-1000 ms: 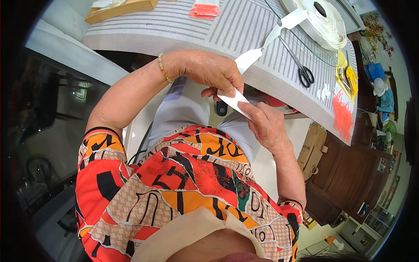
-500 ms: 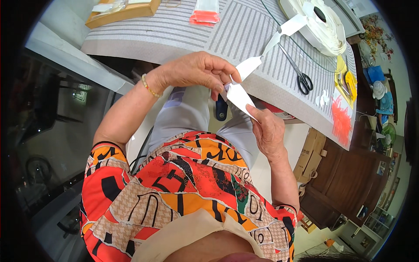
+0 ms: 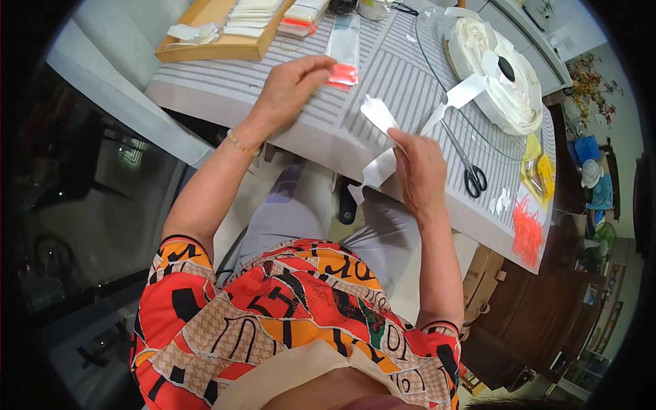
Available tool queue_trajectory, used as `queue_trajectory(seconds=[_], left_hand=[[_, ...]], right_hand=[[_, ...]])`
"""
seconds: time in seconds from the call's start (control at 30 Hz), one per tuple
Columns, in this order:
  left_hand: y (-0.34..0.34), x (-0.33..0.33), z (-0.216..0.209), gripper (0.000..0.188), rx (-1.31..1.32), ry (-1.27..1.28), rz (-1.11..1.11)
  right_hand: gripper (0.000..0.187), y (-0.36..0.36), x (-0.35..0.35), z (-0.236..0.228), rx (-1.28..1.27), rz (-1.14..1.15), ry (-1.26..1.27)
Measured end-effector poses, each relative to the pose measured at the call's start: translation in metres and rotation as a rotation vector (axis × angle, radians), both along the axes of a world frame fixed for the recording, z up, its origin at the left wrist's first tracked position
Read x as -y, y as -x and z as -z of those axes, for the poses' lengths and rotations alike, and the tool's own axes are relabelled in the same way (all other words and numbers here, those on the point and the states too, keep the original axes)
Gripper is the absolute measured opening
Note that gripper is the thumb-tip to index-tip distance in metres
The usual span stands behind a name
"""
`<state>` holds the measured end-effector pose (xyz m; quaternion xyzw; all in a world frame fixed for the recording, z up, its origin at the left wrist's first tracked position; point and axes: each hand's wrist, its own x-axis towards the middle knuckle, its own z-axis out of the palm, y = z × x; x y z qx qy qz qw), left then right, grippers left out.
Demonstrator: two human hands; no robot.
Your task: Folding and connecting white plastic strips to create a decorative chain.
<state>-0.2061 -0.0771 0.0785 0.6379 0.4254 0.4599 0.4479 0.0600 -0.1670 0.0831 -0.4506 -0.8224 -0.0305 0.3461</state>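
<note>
Ribbon strip (image 3: 380,140) pinched in right hand (image 3: 420,174), left hand (image 3: 290,85) fingers loosely spread, seemingly touching the clear packet (image 3: 344,51); packing apparently barely begun.

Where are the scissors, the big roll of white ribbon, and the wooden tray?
scissors (image 3: 473,179), head view, on the black handles.
roll of white ribbon (image 3: 509,96), head view, on the wound white coils.
wooden tray (image 3: 212,49), head view, on its near rim.

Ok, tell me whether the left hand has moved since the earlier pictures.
Yes. The left hand has left the white strip held by the right hand and reached forward over the striped table, its fingers now at the clear packet with orange contents.
</note>
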Motion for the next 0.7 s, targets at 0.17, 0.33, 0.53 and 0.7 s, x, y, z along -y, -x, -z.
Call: queue_trajectory(seconds=[0.17, 0.33, 0.53, 0.7], left_hand=[[-0.012, -0.095, 0.01, 0.034, -0.55, -0.552, -0.243], [0.0, -0.162, 0.05, 0.032, -0.796, -0.904, -0.348], [-0.001, -0.173, 0.049, 0.028, -0.561, -0.517, -0.281], [-0.008, -0.187, 0.038, 0.029, -0.485, -0.374, -0.329]], right_hand=[[0.033, -0.005, -0.057, 0.006, 0.04, -0.087, 0.206], [0.032, -0.048, -0.031, -0.012, 0.158, 0.083, 0.424], [0.024, -0.021, -0.043, -0.042, -0.625, 0.174, 0.772], [0.018, 0.059, -0.132, -0.009, -1.747, -0.161, 0.816]])
